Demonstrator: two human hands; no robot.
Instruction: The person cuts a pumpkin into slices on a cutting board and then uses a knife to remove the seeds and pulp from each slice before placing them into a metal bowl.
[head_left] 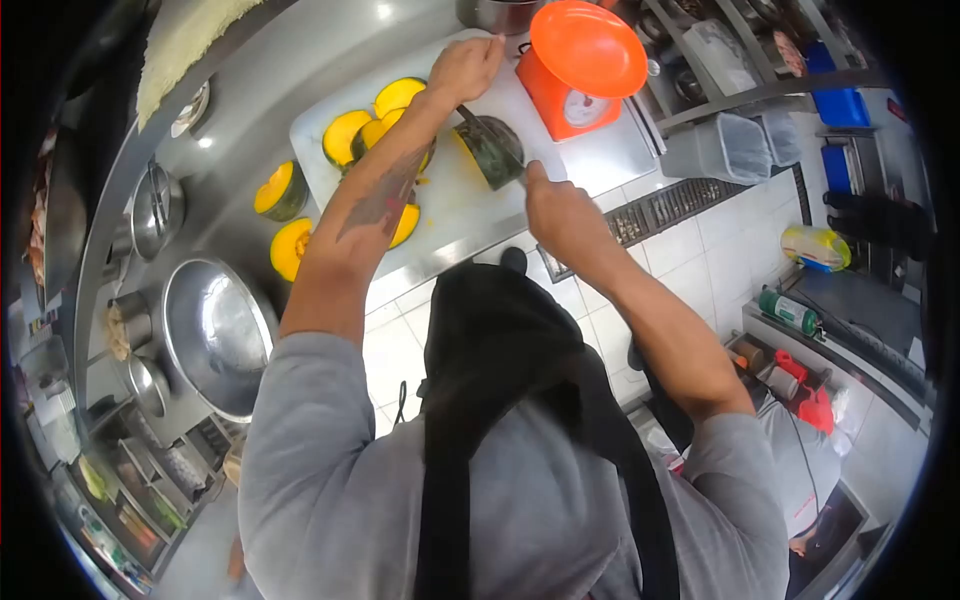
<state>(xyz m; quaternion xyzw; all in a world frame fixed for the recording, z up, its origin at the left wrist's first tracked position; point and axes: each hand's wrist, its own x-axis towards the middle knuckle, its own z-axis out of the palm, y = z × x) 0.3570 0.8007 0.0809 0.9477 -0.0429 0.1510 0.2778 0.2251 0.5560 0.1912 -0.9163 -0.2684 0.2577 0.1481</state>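
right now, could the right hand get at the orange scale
Probably yes: the orange scale stands close to the right hand with nothing visible between them, though that hand appears occupied with the knife at the pumpkin piece.

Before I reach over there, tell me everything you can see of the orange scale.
The orange scale is orange-red and looks like plastic: a boxy body under a wide, shallow round dish with nothing visible in it. A round white dial faces the person; its reading is too small to make out. It stands upright right of the white cutting board; whether they touch is unclear. Neither the left hand nor the right hand touches it.
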